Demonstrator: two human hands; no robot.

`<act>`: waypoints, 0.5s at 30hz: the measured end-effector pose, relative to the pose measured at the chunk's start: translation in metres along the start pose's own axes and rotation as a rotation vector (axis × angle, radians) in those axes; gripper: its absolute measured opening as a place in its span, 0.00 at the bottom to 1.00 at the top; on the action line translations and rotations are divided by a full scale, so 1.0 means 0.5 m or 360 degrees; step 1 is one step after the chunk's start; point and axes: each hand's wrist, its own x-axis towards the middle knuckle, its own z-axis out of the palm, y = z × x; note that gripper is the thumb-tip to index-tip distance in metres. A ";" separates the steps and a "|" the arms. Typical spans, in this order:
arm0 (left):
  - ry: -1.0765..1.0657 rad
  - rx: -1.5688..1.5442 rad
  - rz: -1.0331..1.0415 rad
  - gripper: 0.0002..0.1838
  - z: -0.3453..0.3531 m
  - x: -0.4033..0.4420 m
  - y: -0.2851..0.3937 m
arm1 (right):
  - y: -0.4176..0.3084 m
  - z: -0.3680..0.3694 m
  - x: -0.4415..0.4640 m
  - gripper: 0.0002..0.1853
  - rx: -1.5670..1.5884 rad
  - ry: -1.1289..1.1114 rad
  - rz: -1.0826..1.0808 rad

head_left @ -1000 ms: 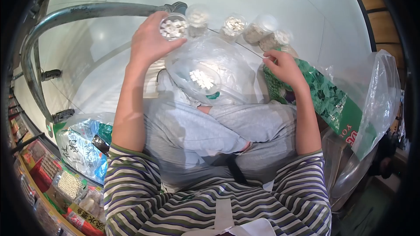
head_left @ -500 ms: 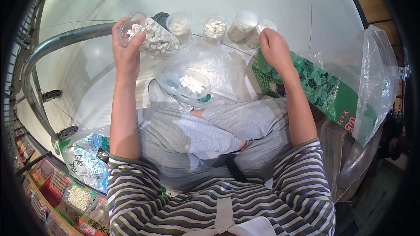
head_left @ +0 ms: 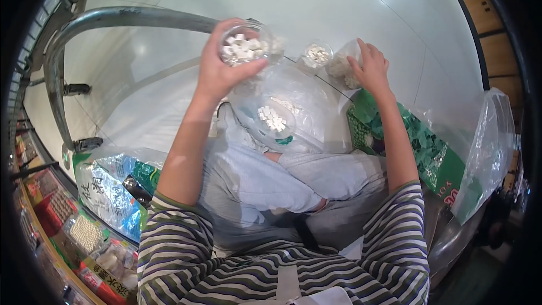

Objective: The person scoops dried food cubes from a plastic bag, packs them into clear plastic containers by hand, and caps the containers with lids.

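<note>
My left hand [head_left: 217, 68] is wrapped round a clear plastic jar [head_left: 246, 48] of white cubes, raised above the floor with its mouth facing me. On the right, the thumb and fingers of my right hand [head_left: 370, 70] are at the side of a clear jar [head_left: 342, 68] with pale pieces inside; its far edge lies between thumb and forefinger. Between the hands stands a smaller tub [head_left: 316, 55] of off-white pieces. Nearer my crossed legs, a clear container [head_left: 273, 118] with white cubes rests on a clear plastic bag [head_left: 316, 107].
A curved metal cart frame [head_left: 141, 17] with casters stands at left. A green printed bag [head_left: 429, 152] lies on my right, a blue-and-white packet [head_left: 110, 186] on my left. Packaged goods [head_left: 84, 234] fill the shelf at lower left.
My left hand has brought its jar rightward and turned its mouth toward me. My right hand has gone from closed fingers to spread fingers at the jar. The camera view has shifted.
</note>
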 end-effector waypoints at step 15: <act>-0.0565 0.0190 -0.0245 0.38 0.183 -0.090 -0.016 | -0.257 -0.210 -0.102 0.30 0.2582 -0.0124 0.0389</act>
